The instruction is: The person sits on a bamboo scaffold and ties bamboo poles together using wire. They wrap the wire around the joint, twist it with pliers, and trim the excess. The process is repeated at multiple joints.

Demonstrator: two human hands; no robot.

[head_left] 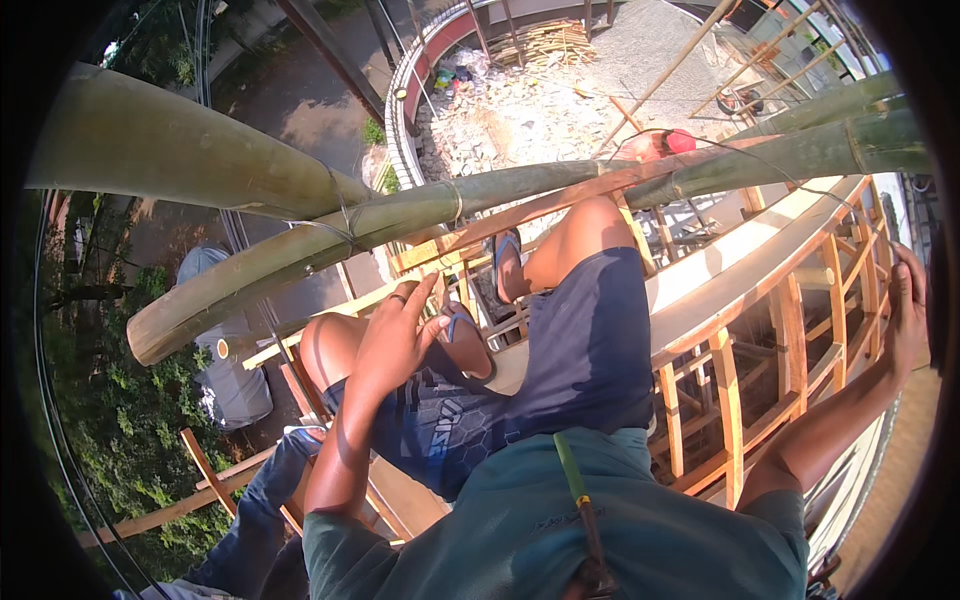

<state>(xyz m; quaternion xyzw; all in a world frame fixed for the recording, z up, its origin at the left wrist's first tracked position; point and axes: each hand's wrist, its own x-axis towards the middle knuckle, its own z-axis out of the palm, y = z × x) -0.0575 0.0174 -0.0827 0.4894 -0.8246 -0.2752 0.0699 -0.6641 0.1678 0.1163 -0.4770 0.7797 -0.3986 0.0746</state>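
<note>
Bare left hand [398, 332] beside left knee [328, 348]: fingers loosely extended, thumb apart. I see a thick green bamboo pole [270, 275] just beyond. Bare right hand [908, 305] near curved brown timber framework [727, 395], far right; its finger closure I can't tell.

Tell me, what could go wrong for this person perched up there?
Footing: the feet wear open sandals among narrow timbers high above the ground, so a slip could mean a fall.
Dropped items: the left hand is by the left knee; I can't tell if it holds anything, but something let go might hit the person in red headwear, who seems lower down.
Lashing: the bamboo pole is bound with thin ties and might shift if leaned on.
</note>
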